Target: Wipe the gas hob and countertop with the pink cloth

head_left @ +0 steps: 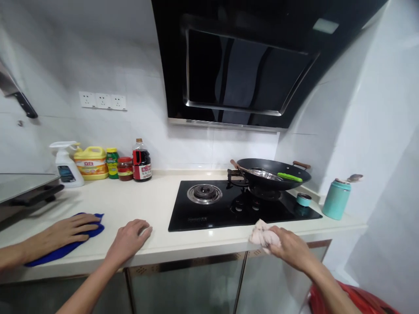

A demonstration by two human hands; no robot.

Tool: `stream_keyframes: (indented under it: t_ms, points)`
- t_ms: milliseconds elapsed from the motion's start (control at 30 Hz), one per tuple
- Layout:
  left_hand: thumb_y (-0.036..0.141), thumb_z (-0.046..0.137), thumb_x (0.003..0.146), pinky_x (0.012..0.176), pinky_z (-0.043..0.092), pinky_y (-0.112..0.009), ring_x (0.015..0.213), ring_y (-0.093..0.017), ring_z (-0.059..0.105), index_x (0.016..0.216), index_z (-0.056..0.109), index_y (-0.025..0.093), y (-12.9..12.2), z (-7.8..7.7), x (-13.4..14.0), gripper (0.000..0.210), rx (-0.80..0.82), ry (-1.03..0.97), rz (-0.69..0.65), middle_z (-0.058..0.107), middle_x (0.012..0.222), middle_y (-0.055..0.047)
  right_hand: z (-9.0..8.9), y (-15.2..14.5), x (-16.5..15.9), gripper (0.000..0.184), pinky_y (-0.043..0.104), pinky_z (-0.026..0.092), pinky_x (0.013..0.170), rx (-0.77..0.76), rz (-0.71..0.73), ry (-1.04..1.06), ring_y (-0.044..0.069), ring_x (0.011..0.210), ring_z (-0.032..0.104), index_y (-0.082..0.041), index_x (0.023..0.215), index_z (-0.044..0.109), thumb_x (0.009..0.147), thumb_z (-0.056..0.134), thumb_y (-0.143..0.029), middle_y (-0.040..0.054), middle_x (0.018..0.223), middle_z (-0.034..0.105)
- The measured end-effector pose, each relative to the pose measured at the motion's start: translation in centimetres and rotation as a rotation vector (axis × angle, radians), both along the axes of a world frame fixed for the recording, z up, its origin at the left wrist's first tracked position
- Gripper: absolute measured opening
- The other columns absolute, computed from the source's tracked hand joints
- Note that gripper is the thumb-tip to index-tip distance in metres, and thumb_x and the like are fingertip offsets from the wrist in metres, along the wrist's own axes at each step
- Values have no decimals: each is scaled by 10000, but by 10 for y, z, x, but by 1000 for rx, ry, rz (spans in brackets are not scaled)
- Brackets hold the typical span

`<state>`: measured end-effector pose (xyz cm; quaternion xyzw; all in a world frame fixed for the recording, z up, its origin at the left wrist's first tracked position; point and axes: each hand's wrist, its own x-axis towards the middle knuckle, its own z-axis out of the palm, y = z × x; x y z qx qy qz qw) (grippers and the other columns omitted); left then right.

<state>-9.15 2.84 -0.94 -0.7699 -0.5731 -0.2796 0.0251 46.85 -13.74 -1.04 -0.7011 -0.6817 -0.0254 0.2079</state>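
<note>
My left hand (128, 240) rests on the pale countertop near its front edge, its thumb apart from loosely bent fingers and nothing seen in them. Pinched in my right hand (291, 249) is a crumpled whitish cloth (263, 235) with dark smudges, held at the counter's front edge just before the black gas stove (209, 220). The stove's left burner (204, 193) is bare. On the right burner sits a black wok (278, 181), which holds a metal lid or bowl and a green-handled utensil (289, 177).
Another person's hand (73, 229) lies flat on a blue cloth (62, 253) at left. Behind it stand a spray bottle (67, 168), a yellow jug (91, 163) and a sauce bottle (142, 163). A turquoise jar (337, 199) is at right; a range hood (235, 78) hangs above.
</note>
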Motion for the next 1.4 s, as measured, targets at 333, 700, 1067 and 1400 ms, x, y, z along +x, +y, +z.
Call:
stream_keyframes:
  t_ms: [333,700,1067,1400]
  points:
    - [540,433,884,987,492,-404,1103,-302,676,938,757,222,7,0,-1,458,-7,15,9,771,1132,-98,30,44,89,692,467,470,989,212,-435,119,363,1211,600,-219,1427,566,848,527,-597,169,1335,636]
    - [528,432,890,1029,456,-421,1166,-301,656,934,742,243,1,4,4,423,-55,-5,53,764,1177,-76,1,92,48,631,559,442,965,-37,-598,-166,397,1206,572,-212,1423,590,999,336,-604,183,1326,600]
    - [467,461,933,1001,431,-419,1153,-289,637,968,723,227,-14,4,12,357,-35,-4,29,750,1165,-86,6,74,-117,502,492,410,853,74,-227,-288,364,1035,589,-197,1235,708,967,473,-550,202,1144,659]
    - [524,435,933,992,468,-391,1096,-290,676,955,758,218,-10,5,9,445,-29,-120,49,770,1114,-87,25,98,-293,428,487,381,906,109,270,-86,340,1065,575,-191,1188,691,921,571,-503,164,1192,677]
